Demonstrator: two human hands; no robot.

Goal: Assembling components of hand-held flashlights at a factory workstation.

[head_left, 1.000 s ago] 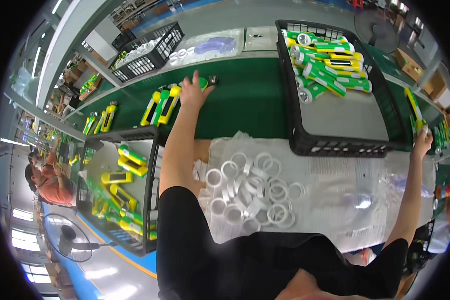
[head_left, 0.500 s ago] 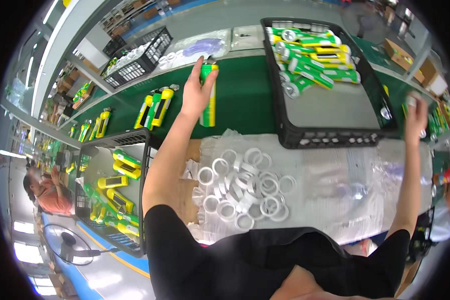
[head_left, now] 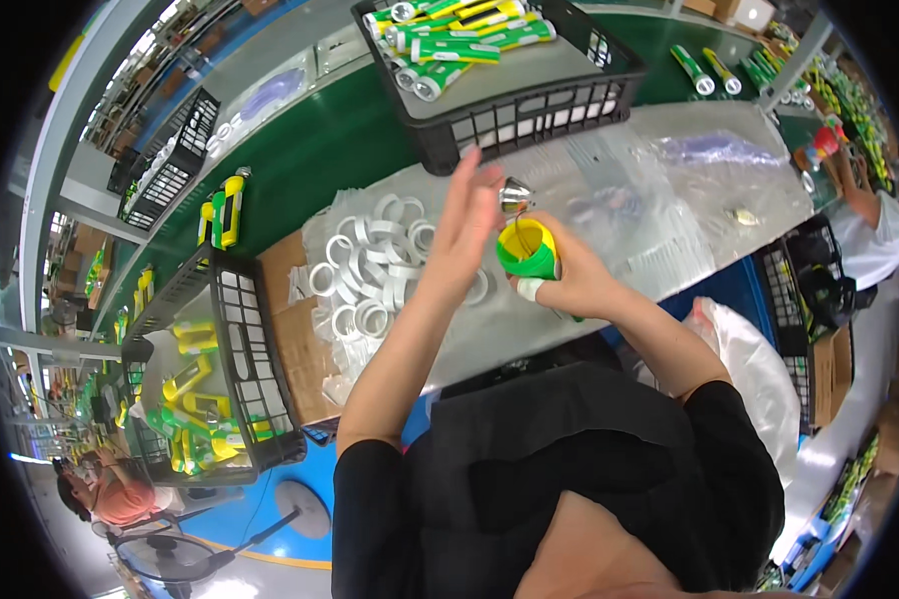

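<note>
In front of my chest, my right hand is closed around a green and yellow flashlight body, its open mouth tilted up. Thin wires run from that mouth to a shiny silver reflector just above it. Beside the reflector, my left hand is raised with its fingers stretched out; whether a fingertip touches the reflector is hard to see. A white wrap covers a digit of my right hand. Left of both hands, a pile of white rings lies on plastic film.
A black crate of flashlights stands on the green belt. Another black crate of flashlights is at left. Two flashlights lie at far right. A co-worker sits at left; another person is at right.
My left hand has come from the belt toward me, and my right hand has come in from the far right. A flashlight body is now in my right hand. The view has shifted.
</note>
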